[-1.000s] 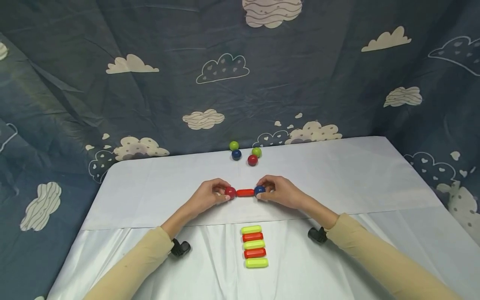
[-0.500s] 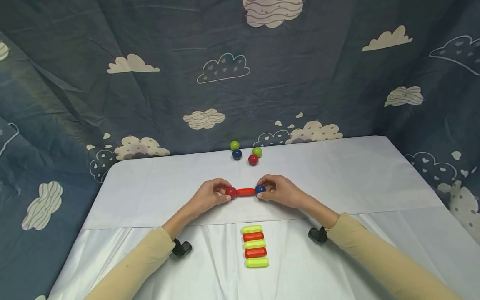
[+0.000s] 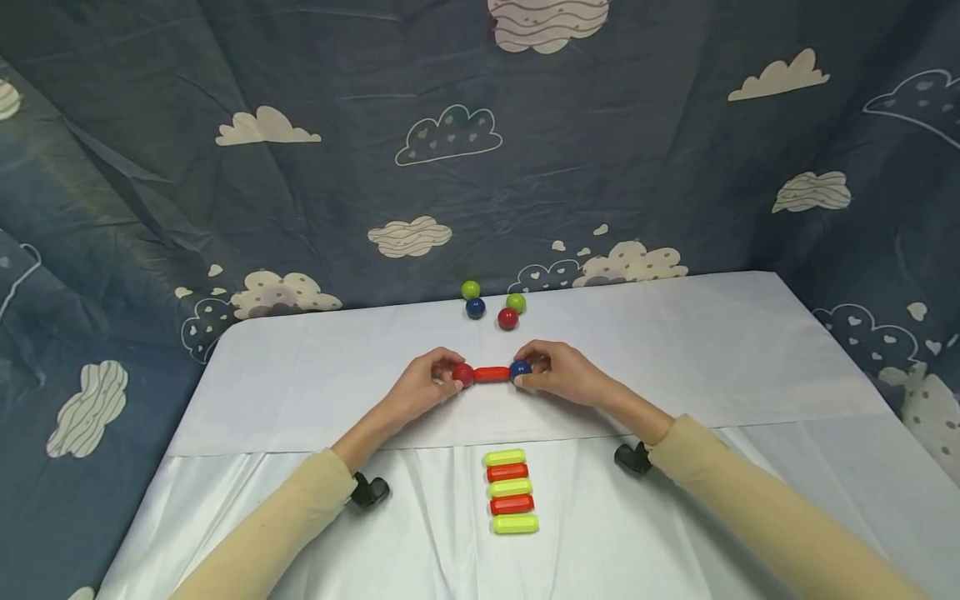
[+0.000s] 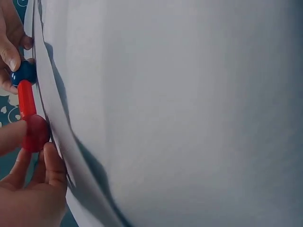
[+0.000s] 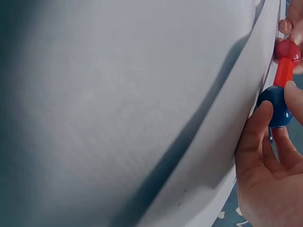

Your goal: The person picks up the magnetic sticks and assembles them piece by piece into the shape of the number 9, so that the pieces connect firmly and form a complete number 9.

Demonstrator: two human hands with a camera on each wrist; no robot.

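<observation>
My left hand (image 3: 420, 387) pinches a red ball (image 3: 463, 375) between thumb and fingers. A blue ball (image 3: 520, 371) is gripped by my right hand (image 3: 562, 372) in the same way. Between the two balls runs a short red rod (image 3: 492, 374), its ends meeting both of them, so the three form one straight piece. In the left wrist view the red ball (image 4: 36, 134) sits between thumb and fingertips, with the rod (image 4: 27, 98) leading to the blue ball. The right wrist view has the blue ball (image 5: 275, 106) held by curled fingers.
Several yellow-green and red rods lie in a column, among them a red rod (image 3: 512, 504), nearer me on the white cloth (image 3: 337, 542). Toward the back stand a blue ball (image 3: 476, 308), a red ball (image 3: 507, 318) and two green balls (image 3: 470, 290). A dark cloud-print curtain (image 3: 337, 192) hangs behind.
Both hands, with the joined balls and rod, have moved slightly away from me toward the back. The grips look the same, and the loose rods and balls have stayed put.
</observation>
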